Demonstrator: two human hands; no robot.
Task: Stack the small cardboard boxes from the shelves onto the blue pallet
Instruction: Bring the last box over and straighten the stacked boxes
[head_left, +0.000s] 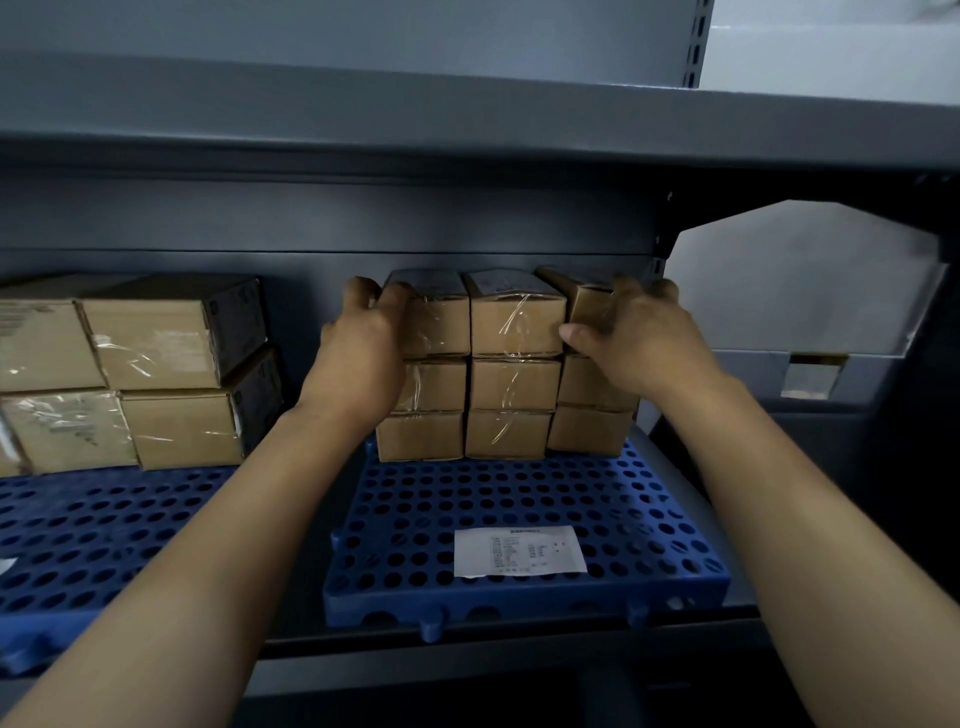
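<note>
J: Forearms (234, 545) are seen nearest, both stretched into the grey shelf (467, 119). Biggest item logged?
M: Blue pallet (415, 519), laid on the shelf board. Nine small cardboard boxes (514, 384) are stacked three by three at its back.
J: Hands?
M: Left hand (358, 353): fingers are curled over the top-left box (441, 322). Right hand (639, 338): fingers are hooked over the tilted top-right box (587, 306), thumb laid at its front edge. White label (519, 556) is laid flat near the pallet front.

Dim, bluish light; deep shadow at lower right, wide-angle bending at the edges, perhaps slight blur overall.
</note>
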